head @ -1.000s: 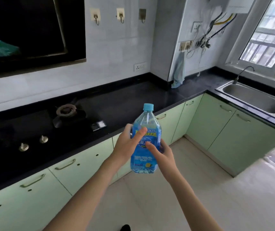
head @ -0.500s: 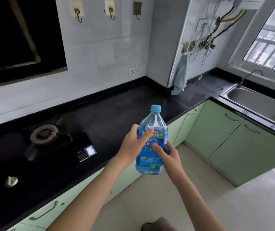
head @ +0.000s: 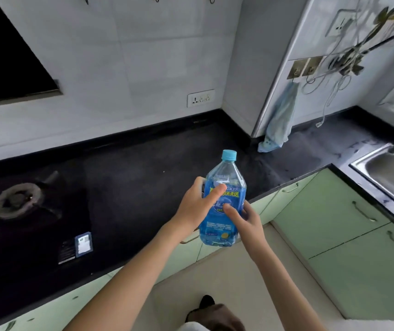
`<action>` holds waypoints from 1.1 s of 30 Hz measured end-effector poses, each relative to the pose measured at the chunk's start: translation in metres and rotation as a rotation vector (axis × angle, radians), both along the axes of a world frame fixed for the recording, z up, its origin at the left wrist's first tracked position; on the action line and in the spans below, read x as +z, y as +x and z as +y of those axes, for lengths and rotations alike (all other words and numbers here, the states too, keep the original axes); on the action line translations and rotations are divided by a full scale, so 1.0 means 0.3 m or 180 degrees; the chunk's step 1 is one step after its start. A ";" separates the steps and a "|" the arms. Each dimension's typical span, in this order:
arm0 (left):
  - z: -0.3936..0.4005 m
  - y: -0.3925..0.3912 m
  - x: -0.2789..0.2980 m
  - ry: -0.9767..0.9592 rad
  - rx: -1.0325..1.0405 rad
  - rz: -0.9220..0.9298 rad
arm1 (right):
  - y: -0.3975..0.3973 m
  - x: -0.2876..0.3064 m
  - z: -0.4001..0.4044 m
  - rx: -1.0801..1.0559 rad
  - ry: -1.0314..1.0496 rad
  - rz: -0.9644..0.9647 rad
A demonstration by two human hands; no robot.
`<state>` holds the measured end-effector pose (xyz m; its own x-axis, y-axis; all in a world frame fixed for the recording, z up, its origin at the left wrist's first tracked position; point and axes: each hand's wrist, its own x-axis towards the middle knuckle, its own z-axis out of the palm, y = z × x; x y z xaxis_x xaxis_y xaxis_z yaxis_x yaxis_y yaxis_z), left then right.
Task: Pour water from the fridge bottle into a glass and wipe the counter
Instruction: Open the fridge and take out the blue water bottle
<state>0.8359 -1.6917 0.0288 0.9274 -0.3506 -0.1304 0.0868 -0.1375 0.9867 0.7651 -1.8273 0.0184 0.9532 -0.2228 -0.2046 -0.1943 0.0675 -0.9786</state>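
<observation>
A clear plastic water bottle (head: 224, 182) with a blue label and a light blue cap, still screwed on, stands upright in the air over the front edge of the black counter (head: 148, 173). My left hand (head: 197, 204) wraps its left side at label height. From the right, my right hand (head: 246, 219) grips its lower half. A light blue cloth (head: 279, 118) hangs from a wall hook in the corner, its lower end resting on the counter. No glass is in view.
A gas hob with one burner (head: 17, 203) fills the counter's left part. A steel sink (head: 392, 173) sits at the right edge. Pale green cabinet doors (head: 329, 216) run below. A wall socket (head: 200, 98) and loose cables (head: 341, 65) are on the walls.
I have stepped closer to the counter, so the counter and the corner cloth look larger and the hob has slid left. Both hands keep the same hold on the bottle.
</observation>
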 end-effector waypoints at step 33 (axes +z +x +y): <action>-0.241 0.721 -0.331 0.0387 0.0030 0.0292 | 0.932 -0.315 -0.477 0.1699 -0.0420 0.0508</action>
<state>1.0522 -1.7640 -0.0706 0.9128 -0.3184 -0.2558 0.1778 -0.2542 0.9507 1.0447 -1.9704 -0.0760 0.9001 0.2475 -0.3585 -0.3141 -0.2014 -0.9278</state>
